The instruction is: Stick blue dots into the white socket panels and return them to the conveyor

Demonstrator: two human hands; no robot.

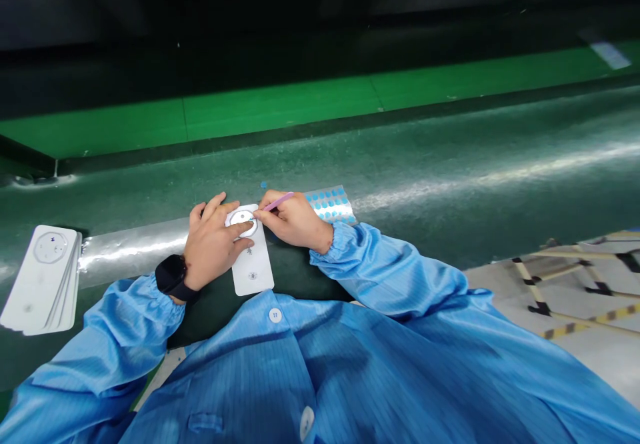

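Note:
My left hand [215,244] holds down a long white card [253,272], its thumb lying across a round grey-and-white disc [243,223] on the card. A black smartwatch [173,277] sits on that wrist. My right hand [295,221] grips a slim pink tool [279,201], and the tool's tip is hidden near the disc. Just past that hand lies a clear sheet of small blue round stickers [333,205], partly covered by my fingers. Both cuffs are light blue.
A stack of similar white cards [43,277] lies at the left on the dark green belt [400,191]. A shiny silver strip [130,251] runs across the belt. Green flooring lies beyond, and a floor with yellow-and-black striped tape [565,291] shows at the right.

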